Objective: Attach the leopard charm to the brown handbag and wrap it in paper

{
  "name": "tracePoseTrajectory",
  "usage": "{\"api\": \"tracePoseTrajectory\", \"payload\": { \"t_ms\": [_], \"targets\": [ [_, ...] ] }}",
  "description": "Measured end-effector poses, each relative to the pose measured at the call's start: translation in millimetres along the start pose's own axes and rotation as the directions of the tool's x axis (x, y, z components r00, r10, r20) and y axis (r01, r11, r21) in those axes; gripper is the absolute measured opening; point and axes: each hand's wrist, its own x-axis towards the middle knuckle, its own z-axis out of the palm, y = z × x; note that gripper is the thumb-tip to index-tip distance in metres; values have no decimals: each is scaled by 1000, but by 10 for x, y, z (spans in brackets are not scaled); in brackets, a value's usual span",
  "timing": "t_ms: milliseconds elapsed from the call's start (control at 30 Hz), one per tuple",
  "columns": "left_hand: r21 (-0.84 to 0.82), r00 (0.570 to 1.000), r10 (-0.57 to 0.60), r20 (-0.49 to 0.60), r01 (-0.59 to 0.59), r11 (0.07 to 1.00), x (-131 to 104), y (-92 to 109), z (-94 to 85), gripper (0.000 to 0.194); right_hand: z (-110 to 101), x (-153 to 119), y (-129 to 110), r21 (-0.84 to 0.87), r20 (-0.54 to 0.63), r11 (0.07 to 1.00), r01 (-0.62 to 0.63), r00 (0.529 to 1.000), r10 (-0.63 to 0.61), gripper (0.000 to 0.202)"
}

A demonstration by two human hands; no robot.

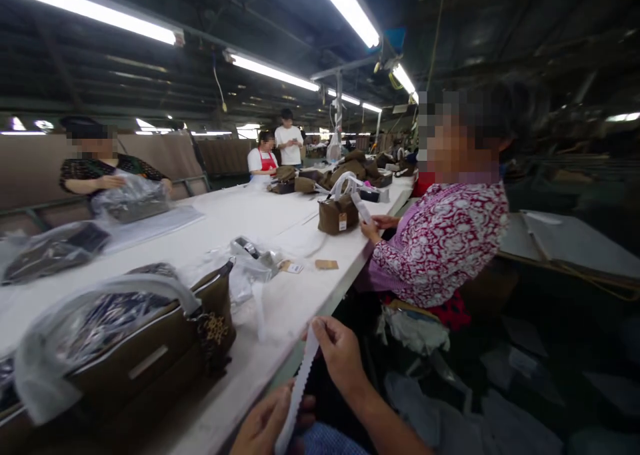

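White worktable (280,301) beside both hands (310,381) pinching a white strip (300,388)

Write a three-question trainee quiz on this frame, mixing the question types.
1. True or false: both hands pinch one white strip.
2. Which bag has a hang tag on its front? A) the brown handbag by the co-worker in the floral top B) the brown bag nearest the camera
3. What lies flat on the white table beside the clear plastic wrap?

Key
1. True: the left hand grips low, the right hand higher.
2. A
3. A small brown card.
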Motion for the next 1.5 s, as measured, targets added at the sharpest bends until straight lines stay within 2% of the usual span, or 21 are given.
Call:
{"api": "tracePoseTrajectory", "payload": {
  "t_ms": [67,133,267,533,600,667,733,800,833,900,967,1067,1167,1233,1267,1333,1367,1400,1433,1467,1500],
  "targets": [
    [14,998,38,53,-39,999,57,-26,53,76,1,-35,-53,86,37,995,-50,998,47,55],
    [-2,995,62,76,-62,998,108,-43,66,70,12,-85,-82,261,103,955,-139,988,116,58],
    [-99,998,-5,70,12,995,167,-71,21,71,56,-197,-101,562,281,764,-318,941,185,70],
    [-214,986,-23,163,58,975,11,22,77,61,183,-345,-58,646,455,583,-492,862,224,63],
    [-208,982,-52,181,90,974,-9,60,66,63,189,-327,-45,639,420,622,-452,883,211,63],
    [-93,986,-23,164,38,995,-11,108,22,69,163,-293,-36,565,306,751,-342,932,195,60],
    [107,987,159,35,-162,981,-8,178,-40,69,117,-259,-38,373,194,908,-193,973,127,52],
    [265,927,361,-99,-325,908,-9,266,-99,65,85,-237,-55,109,150,993,-43,988,27,44],
    [297,901,408,-145,-353,887,-10,313,-123,64,84,-234,-67,-14,154,1000,21,988,-18,40],
    [301,887,429,-171,-368,880,-9,397,-158,64,121,-241,-93,-184,182,976,120,980,-86,35],
    [339,872,456,-178,-381,860,-5,446,-190,61,192,-259,-109,-250,240,952,178,964,-117,32],
    [449,809,541,-230,-406,796,-24,447,-263,44,291,-291,-80,-220,329,956,192,938,-112,32],
    [553,745,617,-255,-411,725,-110,465,-389,28,330,-302,37,-134,423,986,102,905,-36,38],
    [656,669,715,-206,-447,608,-224,582,-502,20,343,-294,146,-60,501,997,47,865,-11,42],
    [728,597,786,-160,-466,502,-301,686,-569,18,353,-288,199,-26,529,999,34,848,-15,43],
    [884,372,926,-61,-410,223,-480,976,-730,23,387,-277,281,19,536,999,49,842,-52,45],
    [946,241,970,-5,-315,83,-569,1150,-828,29,411,-272,306,33,521,996,81,849,-86,43],
    [985,122,992,14,-171,7,-645,1332,-939,35,440,-267,322,43,509,991,128,851,-132,39],
    [999,79,997,14,-44,-11,-700,1510,-1060,44,472,-262,331,51,512,982,184,839,-184,34],
    [999,121,992,-21,35,16,-730,1678,-1186,52,508,-257,335,56,521,969,239,821,-233,30],
    [995,207,974,-89,59,79,-731,1830,-1310,59,546,-254,339,57,534,958,282,802,-268,27]
  ]
}}
